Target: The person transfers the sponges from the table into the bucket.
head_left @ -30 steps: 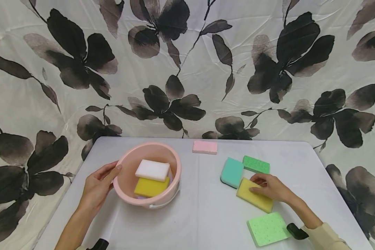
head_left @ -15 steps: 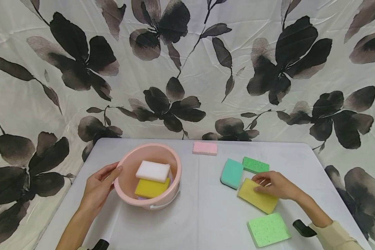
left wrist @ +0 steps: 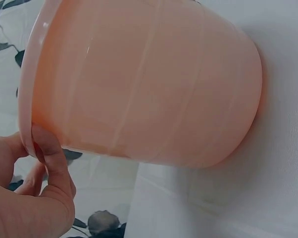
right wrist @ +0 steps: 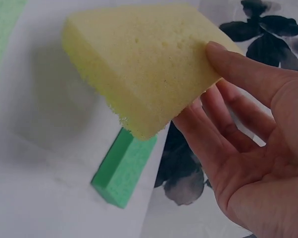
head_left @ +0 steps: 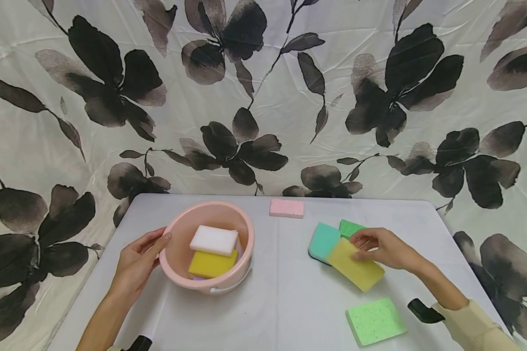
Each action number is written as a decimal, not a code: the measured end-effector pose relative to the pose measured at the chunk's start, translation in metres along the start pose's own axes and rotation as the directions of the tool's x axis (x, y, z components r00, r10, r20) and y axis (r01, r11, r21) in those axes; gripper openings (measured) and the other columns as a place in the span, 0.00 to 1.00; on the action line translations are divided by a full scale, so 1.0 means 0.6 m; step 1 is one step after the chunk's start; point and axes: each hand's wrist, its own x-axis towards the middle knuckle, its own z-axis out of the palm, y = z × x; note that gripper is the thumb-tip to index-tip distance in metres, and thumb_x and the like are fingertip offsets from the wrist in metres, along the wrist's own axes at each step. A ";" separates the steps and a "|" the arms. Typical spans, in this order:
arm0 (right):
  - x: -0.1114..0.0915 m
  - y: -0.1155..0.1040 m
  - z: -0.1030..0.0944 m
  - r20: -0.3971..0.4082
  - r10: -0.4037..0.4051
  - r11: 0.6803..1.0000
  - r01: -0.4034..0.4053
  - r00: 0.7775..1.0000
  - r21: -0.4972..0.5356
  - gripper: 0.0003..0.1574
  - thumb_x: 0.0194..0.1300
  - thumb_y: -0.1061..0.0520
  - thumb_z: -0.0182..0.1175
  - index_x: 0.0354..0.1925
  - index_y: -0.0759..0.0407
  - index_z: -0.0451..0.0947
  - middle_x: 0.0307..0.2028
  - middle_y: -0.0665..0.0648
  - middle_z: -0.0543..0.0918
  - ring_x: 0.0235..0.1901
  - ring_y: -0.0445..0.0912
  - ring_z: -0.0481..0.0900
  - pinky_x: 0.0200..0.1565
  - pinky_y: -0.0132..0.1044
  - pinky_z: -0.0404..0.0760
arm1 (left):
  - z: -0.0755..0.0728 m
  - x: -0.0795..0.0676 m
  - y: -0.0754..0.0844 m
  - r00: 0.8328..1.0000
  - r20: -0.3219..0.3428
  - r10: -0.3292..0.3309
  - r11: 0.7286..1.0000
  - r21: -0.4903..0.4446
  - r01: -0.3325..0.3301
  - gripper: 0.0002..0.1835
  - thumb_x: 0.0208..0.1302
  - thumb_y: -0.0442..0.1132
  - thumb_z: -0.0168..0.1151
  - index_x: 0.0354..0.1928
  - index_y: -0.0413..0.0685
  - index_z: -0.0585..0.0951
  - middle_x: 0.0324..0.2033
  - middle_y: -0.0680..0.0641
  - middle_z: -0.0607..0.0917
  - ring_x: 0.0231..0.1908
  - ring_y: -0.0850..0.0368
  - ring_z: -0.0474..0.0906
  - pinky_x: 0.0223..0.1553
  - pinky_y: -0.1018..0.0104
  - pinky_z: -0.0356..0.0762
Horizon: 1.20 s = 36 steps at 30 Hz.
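Left hand (head_left: pixel 137 258) pinching pink bucket (head_left: pixel 179 243), right hand (head_left: pixel 388 249) pinching pale yellow sponge (head_left: pixel 355 265)

Head view: sponge's up off the tabletop (head_left: pixel 290 307), overlapping the teal sponge (head_left: pixel 324 241). Left wrist: rim-only pinch, so a tug could tip it, I'd guess. Right wrist: just one edge gripped, might slip.

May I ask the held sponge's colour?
The sponge is pale yellow, clearest in the right wrist view.

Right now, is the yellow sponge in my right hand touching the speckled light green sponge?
Apart. The head view plainly shows bare white tabletop between the held yellow sponge and the light green sponge.
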 end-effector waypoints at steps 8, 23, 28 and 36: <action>0.018 -0.030 -0.003 -0.027 0.045 0.998 -0.044 0.999 0.040 0.19 0.63 0.58 0.74 0.48 0.64 0.82 0.39 0.55 0.85 0.39 0.46 0.84 0.45 0.34 0.85 | 0.000 0.000 0.003 1.000 0.005 0.000 1.000 0.012 0.000 0.39 0.69 0.59 0.65 0.74 0.45 0.70 0.65 0.48 0.75 0.47 0.74 0.79 0.48 0.79 0.80; 0.055 -0.089 -0.011 -0.038 0.058 0.992 -0.053 0.998 0.113 0.22 0.62 0.58 0.75 0.51 0.64 0.81 0.39 0.57 0.85 0.40 0.48 0.86 0.45 0.35 0.85 | 0.000 0.001 0.002 1.000 0.004 0.007 1.000 0.000 -0.007 0.39 0.69 0.58 0.66 0.73 0.44 0.70 0.61 0.52 0.77 0.47 0.74 0.80 0.47 0.79 0.81; 0.070 -0.108 -0.012 -0.045 0.043 0.991 -0.037 0.998 0.126 0.22 0.61 0.58 0.76 0.51 0.64 0.82 0.39 0.57 0.86 0.39 0.48 0.87 0.45 0.34 0.85 | 0.000 0.001 0.002 1.000 0.005 0.001 1.000 0.005 -0.001 0.39 0.69 0.59 0.65 0.74 0.45 0.70 0.64 0.48 0.75 0.47 0.74 0.79 0.47 0.79 0.81; 0.093 -0.139 -0.005 -0.054 0.034 0.988 -0.025 0.998 0.151 0.23 0.61 0.58 0.76 0.51 0.63 0.82 0.40 0.58 0.86 0.41 0.49 0.87 0.44 0.35 0.85 | -0.001 0.001 0.002 1.000 -0.001 0.003 1.000 -0.001 -0.003 0.39 0.68 0.59 0.66 0.73 0.45 0.70 0.64 0.49 0.75 0.47 0.72 0.79 0.47 0.79 0.81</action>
